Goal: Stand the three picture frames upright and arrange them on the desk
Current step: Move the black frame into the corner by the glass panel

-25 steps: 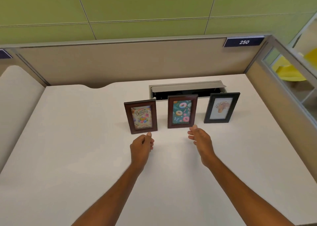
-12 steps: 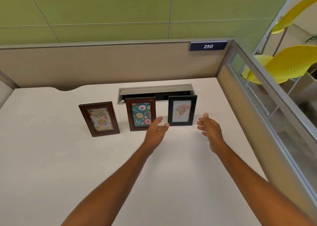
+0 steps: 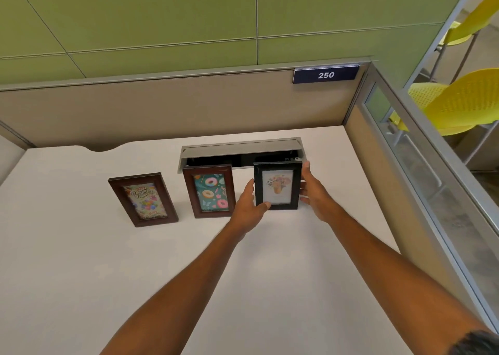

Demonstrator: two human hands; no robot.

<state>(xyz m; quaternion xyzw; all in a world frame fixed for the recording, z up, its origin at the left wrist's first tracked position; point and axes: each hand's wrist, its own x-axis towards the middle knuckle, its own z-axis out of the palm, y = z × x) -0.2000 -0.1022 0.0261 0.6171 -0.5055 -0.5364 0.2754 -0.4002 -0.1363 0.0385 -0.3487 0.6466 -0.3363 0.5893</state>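
Note:
Three picture frames stand upright in a row on the white desk (image 3: 81, 260). At the left is a brown frame with a birthday card (image 3: 143, 199). A brown frame with a doughnut picture (image 3: 209, 191) stands in the middle. At the right a black frame with a pale flower picture (image 3: 278, 185) is held from both sides. My left hand (image 3: 249, 206) grips its lower left edge, thumb on the front. My right hand (image 3: 313, 190) holds its right edge, fingers reaching behind it.
An open grey cable tray (image 3: 240, 149) is set into the desk just behind the frames. Beige partition walls (image 3: 162, 111) close the back and right sides. A "250" sign (image 3: 326, 74) hangs on the back partition. Yellow chairs (image 3: 464, 103) stand beyond the glass at the right.
Both hands moved from in front of the two brown frames over to the black frame and closed on its sides. The view swung to the right.

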